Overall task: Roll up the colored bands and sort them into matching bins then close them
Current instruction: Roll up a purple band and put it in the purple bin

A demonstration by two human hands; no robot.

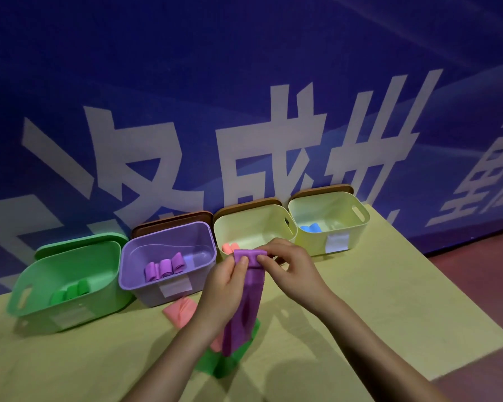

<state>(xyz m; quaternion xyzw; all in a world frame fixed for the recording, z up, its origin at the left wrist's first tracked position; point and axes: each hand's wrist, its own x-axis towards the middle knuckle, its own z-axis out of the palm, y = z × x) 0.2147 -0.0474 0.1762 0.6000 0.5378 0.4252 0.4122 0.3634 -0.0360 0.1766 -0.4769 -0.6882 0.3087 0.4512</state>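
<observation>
Both hands, left [225, 281] and right [288, 264], pinch the folded top of a soft purple band [246, 303] above the yellow tabletop [360, 314], near 4 smooth plastic bins.

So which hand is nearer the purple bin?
Left. The left hand sits just right of the purple bin; the right hand is farther right, beyond the purple band.

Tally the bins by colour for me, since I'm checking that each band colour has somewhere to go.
Green bin: 1
Purple bin: 1
Pale yellow bins: 2
Total: 4 bins
</observation>
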